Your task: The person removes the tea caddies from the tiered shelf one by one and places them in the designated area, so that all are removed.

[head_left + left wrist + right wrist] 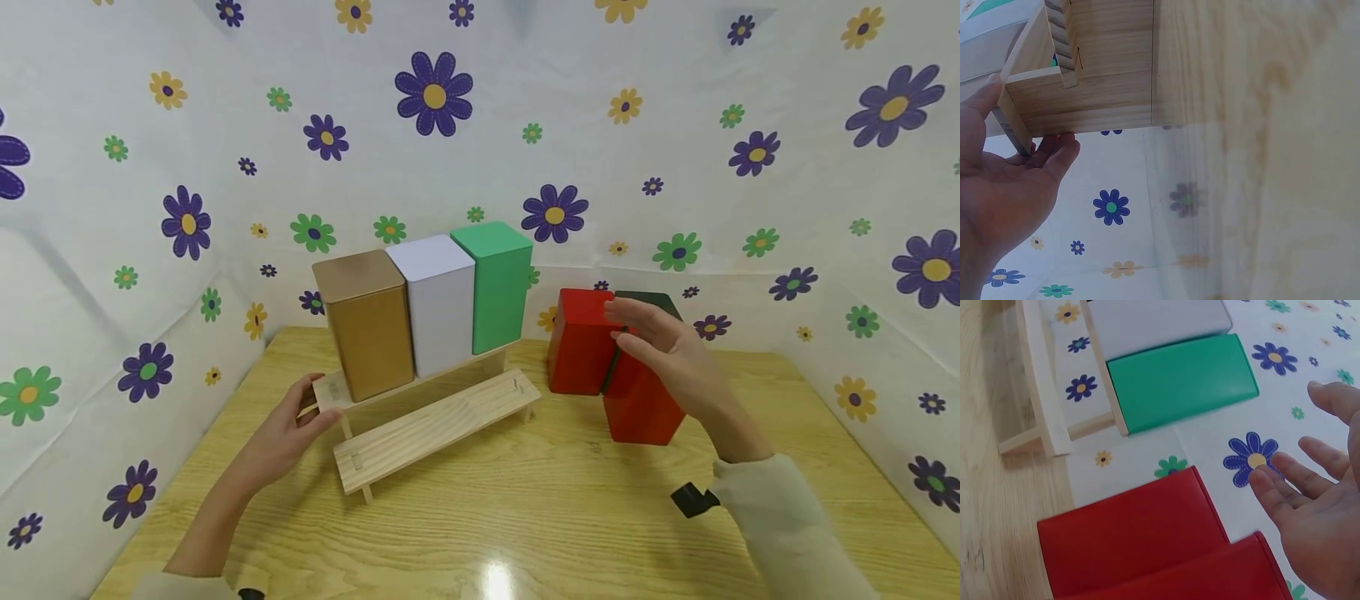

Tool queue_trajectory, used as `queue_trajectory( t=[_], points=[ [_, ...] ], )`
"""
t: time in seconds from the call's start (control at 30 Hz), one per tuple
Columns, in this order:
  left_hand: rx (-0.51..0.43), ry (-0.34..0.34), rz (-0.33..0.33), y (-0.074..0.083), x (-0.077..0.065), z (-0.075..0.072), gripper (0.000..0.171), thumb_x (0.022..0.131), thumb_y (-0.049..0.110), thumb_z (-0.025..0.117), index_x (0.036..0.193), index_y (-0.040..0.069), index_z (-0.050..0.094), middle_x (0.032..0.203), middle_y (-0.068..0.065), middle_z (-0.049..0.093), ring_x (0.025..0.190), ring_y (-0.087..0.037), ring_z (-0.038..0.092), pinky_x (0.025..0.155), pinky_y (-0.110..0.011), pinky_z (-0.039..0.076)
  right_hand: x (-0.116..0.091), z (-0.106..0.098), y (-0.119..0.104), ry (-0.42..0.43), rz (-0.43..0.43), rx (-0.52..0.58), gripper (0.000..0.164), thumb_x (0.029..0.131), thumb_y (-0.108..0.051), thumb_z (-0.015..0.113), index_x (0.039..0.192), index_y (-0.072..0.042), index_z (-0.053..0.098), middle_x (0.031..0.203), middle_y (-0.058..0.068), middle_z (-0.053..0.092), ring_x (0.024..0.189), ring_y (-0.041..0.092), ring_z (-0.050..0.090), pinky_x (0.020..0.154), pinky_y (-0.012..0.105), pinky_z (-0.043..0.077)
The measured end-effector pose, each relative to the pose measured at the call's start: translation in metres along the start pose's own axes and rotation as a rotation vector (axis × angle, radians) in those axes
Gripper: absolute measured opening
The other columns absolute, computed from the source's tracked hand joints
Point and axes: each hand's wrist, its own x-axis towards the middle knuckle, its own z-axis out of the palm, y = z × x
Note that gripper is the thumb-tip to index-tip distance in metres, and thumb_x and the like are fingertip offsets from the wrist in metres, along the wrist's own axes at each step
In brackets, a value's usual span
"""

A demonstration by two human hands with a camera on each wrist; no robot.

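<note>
A two-step wooden rack (pixel 435 433) carries a gold box (pixel 371 337), a white box (pixel 441 312) and a green box (pixel 498 292) side by side on its upper step. My left hand (pixel 285 433) grips the left end of that step, thumb on one side and fingers on the other, as the left wrist view also shows. To the right, a red box (pixel 581 350) stands on the table beside a second red box (pixel 641 408) with a dark green top. Over these two hovers my right hand (pixel 1316 500), fingers loosely extended, holding nothing.
The wooden table (pixel 480 508) ends at white cloth walls (pixel 480 158) printed with flowers, at the back and both sides. A small black piece (pixel 692 500) sticks out by the right sleeve (pixel 780 508). The rack's lower step (pixel 450 417) holds no boxes.
</note>
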Motion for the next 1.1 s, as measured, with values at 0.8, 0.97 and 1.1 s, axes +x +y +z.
queue_trajectory(
  t=[0.8,0.97,1.1],
  points=[
    [0.007,-0.01,-0.027,0.001,0.001,0.0,0.072,0.11,0.026,0.056,0.158,-0.006,0.013,0.148,-0.031,0.035,0.139,-0.047,0.04,0.098,-0.02,0.048,0.076,0.048,-0.014,-0.041,-0.014,0.062,0.058,0.103,-0.028,0.065,0.156,-0.015,0.047,0.157,0.006,0.047,0.146,0.029,0.041,0.117,0.055,0.035],
    [0.029,-0.005,-0.036,0.001,0.0,-0.001,0.074,0.11,0.028,0.056,0.159,-0.006,0.012,0.151,-0.031,0.032,0.143,-0.047,0.035,0.105,-0.023,0.044,0.094,0.052,-0.019,-0.024,-0.011,0.041,0.06,0.102,-0.033,0.066,0.156,-0.016,0.046,0.158,0.004,0.046,0.147,0.027,0.04,0.117,0.055,0.036],
    [0.04,-0.003,-0.04,0.0,0.0,-0.001,0.075,0.11,0.029,0.056,0.159,-0.006,0.011,0.152,-0.032,0.031,0.143,-0.048,0.035,0.107,-0.028,0.045,0.108,0.053,-0.022,-0.022,-0.011,0.056,0.063,0.103,-0.033,0.065,0.158,-0.012,0.043,0.16,0.005,0.044,0.148,0.027,0.038,0.119,0.056,0.032]
  ],
)
